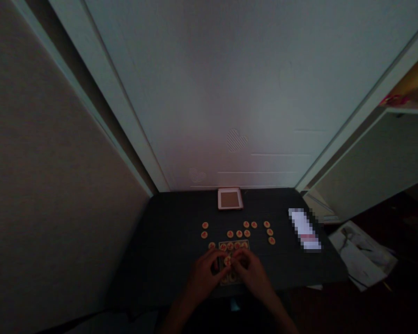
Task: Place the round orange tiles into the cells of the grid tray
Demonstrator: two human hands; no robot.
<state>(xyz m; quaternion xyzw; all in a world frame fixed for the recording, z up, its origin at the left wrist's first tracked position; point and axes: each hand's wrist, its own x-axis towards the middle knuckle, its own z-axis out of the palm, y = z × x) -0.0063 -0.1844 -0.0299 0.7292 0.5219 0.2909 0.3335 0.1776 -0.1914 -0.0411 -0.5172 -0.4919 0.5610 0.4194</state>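
Observation:
Near the table's front edge, a round wooden xiangqi piece [227,261] with a red mark is held between both hands. My left hand [205,272] closes thumb and forefinger around its left side. From the right, my right hand [252,271] has its fingers pinched together at the piece's other edge. Under the hands lies a shallow box [219,244] with rows of similar pieces; the hands hide much of it. A loose disc [212,246] rests just left of the box.
Several loose discs [239,234] lie scattered beyond the box on the dark table [167,241]. A small pale tray [230,208] stands at the back against a white panel [209,93]. On the right is a pixelated bright object [303,229]. A white carton [364,255] sits beside the table.

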